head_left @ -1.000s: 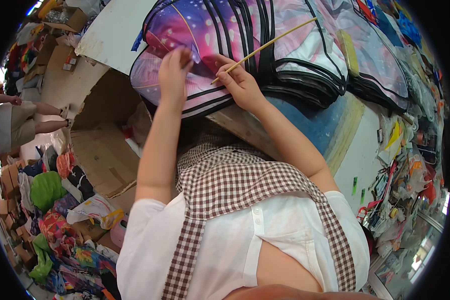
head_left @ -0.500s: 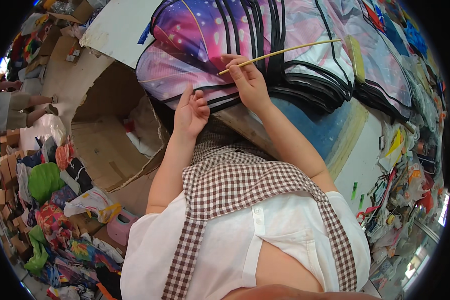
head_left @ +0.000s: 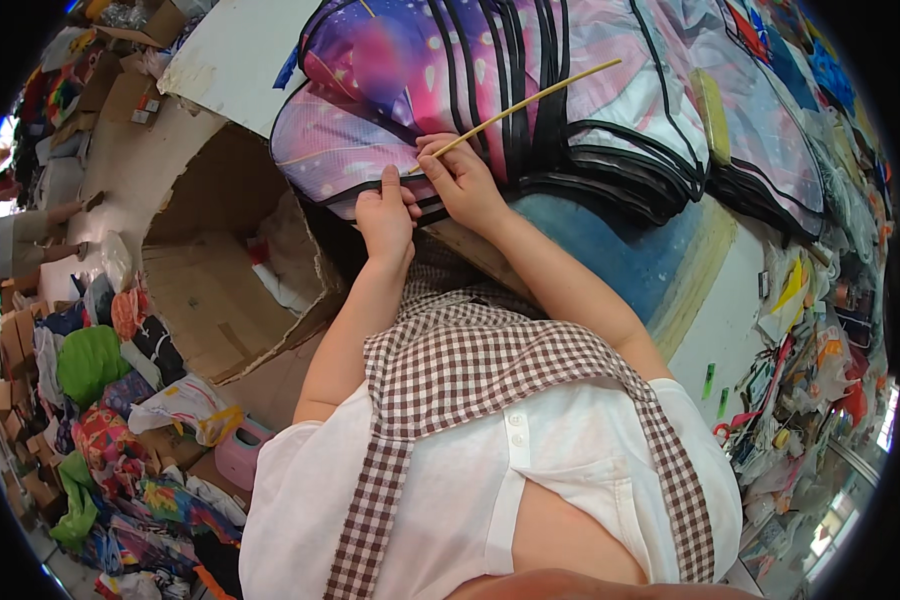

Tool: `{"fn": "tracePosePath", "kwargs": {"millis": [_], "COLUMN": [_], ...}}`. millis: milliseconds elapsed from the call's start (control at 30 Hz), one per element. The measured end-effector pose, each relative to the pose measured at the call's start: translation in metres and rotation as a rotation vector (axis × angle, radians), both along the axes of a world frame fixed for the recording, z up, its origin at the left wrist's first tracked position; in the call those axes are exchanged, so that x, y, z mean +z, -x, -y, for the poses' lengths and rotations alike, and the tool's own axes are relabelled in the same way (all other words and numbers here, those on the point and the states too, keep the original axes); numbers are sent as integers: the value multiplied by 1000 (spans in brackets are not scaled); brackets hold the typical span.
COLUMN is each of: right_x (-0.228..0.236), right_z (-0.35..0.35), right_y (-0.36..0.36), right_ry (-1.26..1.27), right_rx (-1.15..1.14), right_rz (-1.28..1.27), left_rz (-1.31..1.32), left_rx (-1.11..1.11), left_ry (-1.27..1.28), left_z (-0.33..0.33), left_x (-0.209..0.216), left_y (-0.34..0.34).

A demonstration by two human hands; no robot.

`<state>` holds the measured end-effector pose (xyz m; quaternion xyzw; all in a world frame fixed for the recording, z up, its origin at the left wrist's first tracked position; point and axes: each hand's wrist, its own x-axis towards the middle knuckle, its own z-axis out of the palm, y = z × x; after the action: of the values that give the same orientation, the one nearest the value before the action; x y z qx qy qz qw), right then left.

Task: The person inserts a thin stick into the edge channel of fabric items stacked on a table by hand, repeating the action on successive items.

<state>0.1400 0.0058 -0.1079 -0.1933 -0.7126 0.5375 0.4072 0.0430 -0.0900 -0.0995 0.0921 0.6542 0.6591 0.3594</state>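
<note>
My right hand (head_left: 462, 187) pinches a thin yellowish stick (head_left: 535, 98) between thumb and fingers. The stick slants up to the right, and its lower tip lies close to my left thumb. My left hand (head_left: 385, 215) is closed on the black-bound near edge of a pink and purple printed fabric piece (head_left: 335, 140); its fingertips are partly hidden. Beneath and to the right, several similar fabric pieces (head_left: 635, 165) with black edging lie folded in an overlapping stack on a table.
A large open cardboard box (head_left: 205, 270) stands left of the table, a crumpled white item inside. A yellow block (head_left: 708, 115) rests on the fabric. Clothes and bags (head_left: 95, 365) pile up at left; plastic wrappings (head_left: 820, 370) crowd the right. Another person (head_left: 15, 240) is at far left.
My left hand has moved up and closed on the fabric edge. My right hand has come left and down with the stick, bringing its tip to my left thumb.
</note>
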Motion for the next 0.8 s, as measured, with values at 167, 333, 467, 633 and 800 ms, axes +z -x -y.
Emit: {"fn": "tracePosePath", "kwargs": {"millis": [167, 333, 467, 633, 800], "right_x": [7, 10, 5, 2, -5], "right_z": [2, 1, -5, -4, -5], "right_y": [-2, -2, -12, -14, -17], "right_ry": [-156, -265, -78, 5, 3], "right_rx": [-27, -37, -117, -187, -169], "right_rz": [77, 123, 24, -49, -65], "left_rz": [-2, 10, 218, 299, 138], "left_rx": [7, 4, -84, -175, -159], "left_ry": [-16, -42, -48, 20, 54], "left_z": [0, 2, -1, -14, -15], "left_x": [1, 0, 16, 12, 8], "left_y": [-2, 0, 0, -3, -10]}}
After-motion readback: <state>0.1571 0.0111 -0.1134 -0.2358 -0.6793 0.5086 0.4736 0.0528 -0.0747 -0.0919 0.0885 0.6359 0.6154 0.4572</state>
